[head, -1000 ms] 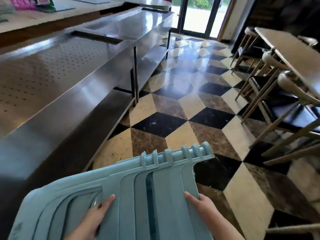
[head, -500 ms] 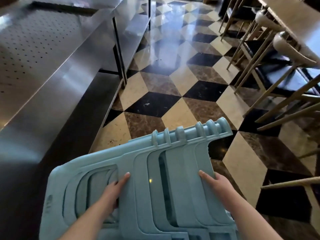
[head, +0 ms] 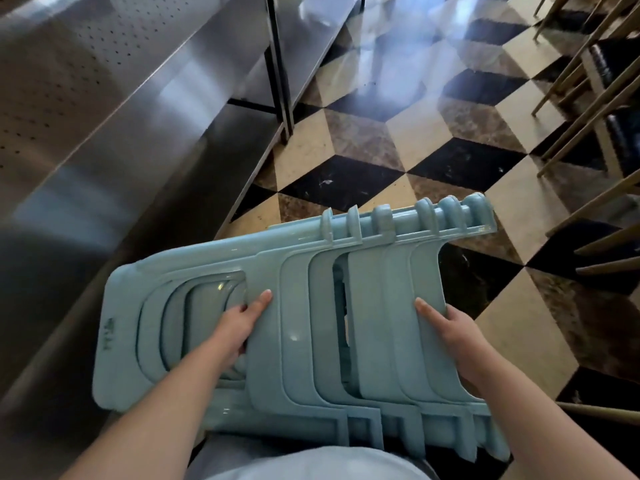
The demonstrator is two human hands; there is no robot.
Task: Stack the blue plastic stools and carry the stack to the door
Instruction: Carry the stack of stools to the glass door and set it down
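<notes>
Gripping 1 stack of ~6 blue stools [head: 301, 327] w/ 2 hands: left hand [head: 239, 323], right hand [head: 450, 330].

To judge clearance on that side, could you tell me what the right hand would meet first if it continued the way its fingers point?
The right hand points up-left along the stool stack, so it would probably meet the stack's ribbed far edge first; depth is uncertain.

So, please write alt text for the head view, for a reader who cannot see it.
A person carries a sideways stack of blue plastic stools, left hand and right hand gripping it, above a checkered floor, between a steel counter and wooden chairs.
</notes>
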